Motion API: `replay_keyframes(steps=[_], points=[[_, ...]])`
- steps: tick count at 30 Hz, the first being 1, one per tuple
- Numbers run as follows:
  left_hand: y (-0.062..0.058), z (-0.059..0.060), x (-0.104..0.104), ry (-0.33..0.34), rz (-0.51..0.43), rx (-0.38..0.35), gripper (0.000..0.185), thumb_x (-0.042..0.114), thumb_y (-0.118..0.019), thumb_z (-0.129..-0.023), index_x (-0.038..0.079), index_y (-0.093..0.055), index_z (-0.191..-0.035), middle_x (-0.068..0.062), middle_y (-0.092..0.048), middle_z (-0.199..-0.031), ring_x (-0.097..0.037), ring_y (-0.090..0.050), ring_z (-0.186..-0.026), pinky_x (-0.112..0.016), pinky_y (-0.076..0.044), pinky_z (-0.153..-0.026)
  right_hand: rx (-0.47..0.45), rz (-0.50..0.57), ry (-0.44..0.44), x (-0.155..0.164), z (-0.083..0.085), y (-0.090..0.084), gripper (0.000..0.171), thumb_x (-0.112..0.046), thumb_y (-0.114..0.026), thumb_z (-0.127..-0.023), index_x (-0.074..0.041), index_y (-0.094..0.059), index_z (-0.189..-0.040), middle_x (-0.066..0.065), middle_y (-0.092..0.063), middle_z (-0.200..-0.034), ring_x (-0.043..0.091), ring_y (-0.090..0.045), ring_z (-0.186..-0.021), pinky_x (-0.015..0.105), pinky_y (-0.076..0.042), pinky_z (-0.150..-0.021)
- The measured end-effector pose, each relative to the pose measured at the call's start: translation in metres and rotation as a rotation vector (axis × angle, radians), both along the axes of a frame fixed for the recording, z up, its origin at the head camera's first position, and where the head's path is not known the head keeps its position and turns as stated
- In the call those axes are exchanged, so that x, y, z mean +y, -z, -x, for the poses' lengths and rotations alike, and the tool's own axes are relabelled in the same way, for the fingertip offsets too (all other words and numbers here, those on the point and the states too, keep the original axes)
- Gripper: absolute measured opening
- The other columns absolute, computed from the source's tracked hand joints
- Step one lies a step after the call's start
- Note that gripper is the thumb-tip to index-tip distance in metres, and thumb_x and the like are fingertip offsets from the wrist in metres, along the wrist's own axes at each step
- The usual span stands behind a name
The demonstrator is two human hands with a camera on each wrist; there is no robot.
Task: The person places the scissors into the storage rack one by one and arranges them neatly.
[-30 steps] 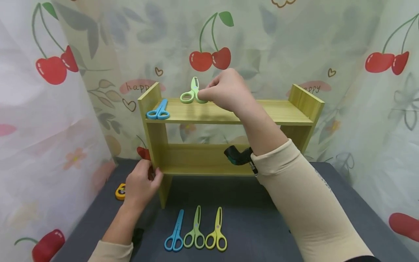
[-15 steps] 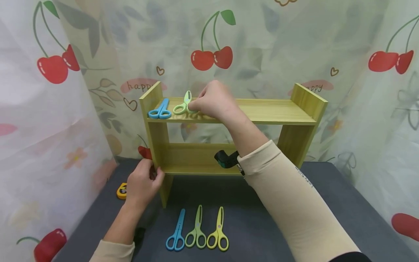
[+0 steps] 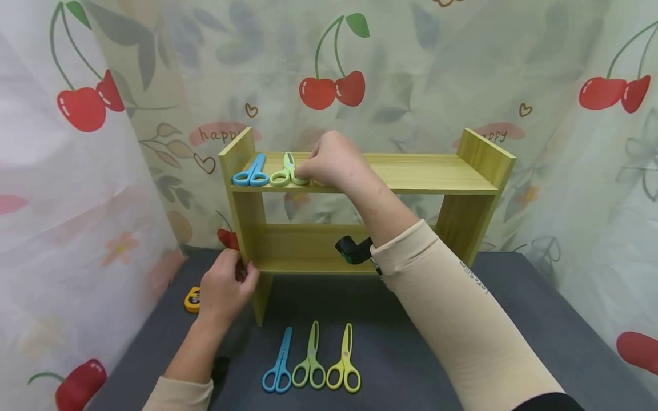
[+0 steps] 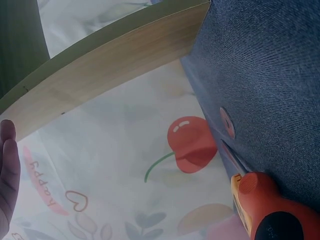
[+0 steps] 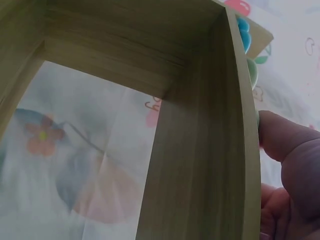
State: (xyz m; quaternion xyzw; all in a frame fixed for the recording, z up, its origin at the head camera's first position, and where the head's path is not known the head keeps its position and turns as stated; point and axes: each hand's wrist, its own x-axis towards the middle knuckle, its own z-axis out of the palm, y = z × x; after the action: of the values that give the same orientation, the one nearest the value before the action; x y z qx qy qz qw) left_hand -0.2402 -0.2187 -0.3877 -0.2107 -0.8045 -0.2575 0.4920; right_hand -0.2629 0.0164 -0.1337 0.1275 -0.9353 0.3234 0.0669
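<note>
Green scissors (image 3: 289, 169) lie on the top board of a small wooden shelf (image 3: 426, 171), blades pointing to the back. My right hand (image 3: 334, 162) pinches their right finger loop, which is partly hidden. Just left of them are blue scissors (image 3: 252, 172), near the shelf's left end. My left hand (image 3: 226, 285) holds the shelf's left side panel (image 3: 252, 242), thumb at the front edge. In the left wrist view its fingers (image 4: 9, 165) reach the panel's outer side. From below, the right wrist view shows the right thumb (image 5: 285, 135) at the board's front edge.
On the dark cloth before the shelf lie blue scissors (image 3: 277, 362), green scissors (image 3: 309, 359) and yellow scissors (image 3: 343, 361) in a row. An orange tape measure (image 3: 192, 299) sits left of the shelf. Printed curtains (image 3: 411, 85) enclose the back and sides.
My right hand has lowered the green scissors leftward onto the top board, beside the blue pair, and still holds them. The left hand stays at the side panel.
</note>
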Motion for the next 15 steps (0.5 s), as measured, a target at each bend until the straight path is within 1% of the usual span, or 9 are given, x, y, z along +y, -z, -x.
replay_keyframes(steps=[4, 7, 12, 15], points=[[0.001, -0.001, 0.000, 0.000, 0.000, 0.001, 0.012, 0.009, -0.066, -0.086, 0.000, -0.058, -0.091, -0.010, -0.052, -0.076, -0.016, -0.047, -0.059, -0.034, -0.042, -0.049, 0.004, 0.043, -0.008, 0.003, -0.005, 0.002, 0.042, -0.022, -0.071, -0.084, -0.012, -0.048, -0.051, -0.003, -0.031, -0.051, 0.014, -0.029, -0.046, 0.028, -0.026, -0.048], [0.001, -0.001, 0.001, -0.002, 0.003, 0.000, 0.012, 0.008, -0.065, -0.086, 0.000, -0.058, -0.091, -0.009, -0.052, -0.076, -0.016, -0.047, -0.059, -0.034, -0.042, -0.049, 0.041, 0.059, -0.023, 0.007, -0.012, 0.002, 0.043, -0.022, -0.068, -0.084, -0.014, -0.043, -0.050, -0.004, -0.027, -0.052, 0.013, -0.025, -0.048, 0.029, -0.022, -0.049], [0.000, -0.001, 0.001, -0.002, -0.002, 0.006, 0.012, 0.008, -0.066, -0.086, 0.000, -0.058, -0.092, -0.009, -0.052, -0.076, -0.016, -0.047, -0.059, -0.035, -0.042, -0.049, 0.089, 0.055, -0.045, 0.010, -0.027, 0.002, 0.040, -0.022, -0.064, -0.087, -0.013, -0.046, -0.052, -0.003, -0.029, -0.053, 0.014, -0.025, -0.050, 0.029, -0.021, -0.050], [0.000, -0.001, 0.000, 0.000, -0.004, 0.006, 0.013, 0.008, -0.066, -0.086, 0.000, -0.058, -0.092, -0.009, -0.052, -0.076, -0.017, -0.047, -0.059, -0.035, -0.042, -0.049, 0.111, 0.066, -0.061, 0.012, -0.038, 0.001, 0.034, -0.020, -0.062, -0.087, -0.012, -0.053, -0.055, -0.003, -0.031, -0.055, 0.014, -0.025, -0.053, 0.030, -0.022, -0.051]])
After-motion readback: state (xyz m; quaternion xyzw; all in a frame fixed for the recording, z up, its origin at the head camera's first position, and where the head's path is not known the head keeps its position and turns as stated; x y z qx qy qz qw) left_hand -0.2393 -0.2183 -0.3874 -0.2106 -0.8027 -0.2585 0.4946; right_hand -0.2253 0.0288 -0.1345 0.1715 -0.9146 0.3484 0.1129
